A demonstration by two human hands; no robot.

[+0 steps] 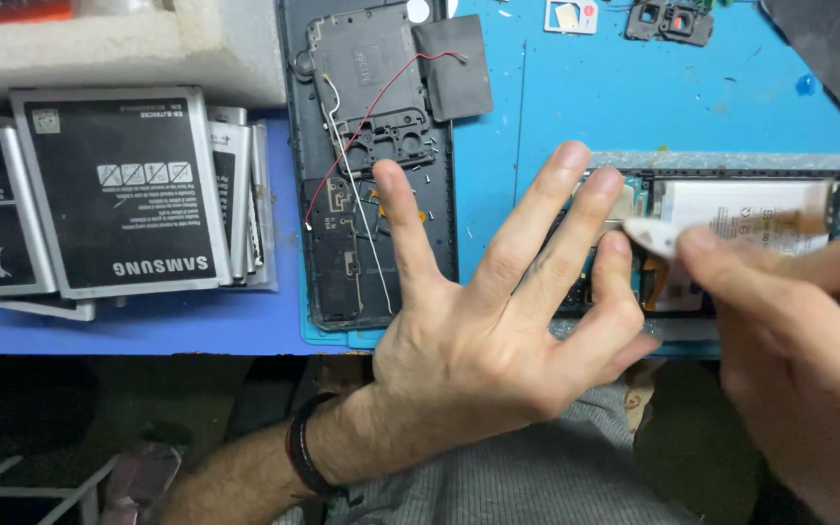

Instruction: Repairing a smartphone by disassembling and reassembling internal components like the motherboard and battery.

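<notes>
Your left hand is spread wide, fingers fanned out and its grip released on nothing; the fingertips rest on the near end of the opened phone that lies crosswise on the blue bench, just past its front edge. The phone has its back off: you can see a white battery filling the middle, a dark frame around it, a strip of blue-green board at the left end by your fingers and a bit of orange flex cable below the battery.

Your right hand comes in from the right with its grip clenched on a thin pry tool, whose pale flat tip sits over the battery's left edge, close to your left middle finger. The tool is blurred, so its exact contact cannot be told.

To the left of the phone lies a dark back cover with loose black plates, small screws, and red and white wires on it. Farther left is a stack of grey batteries beside a white foam block.
</notes>
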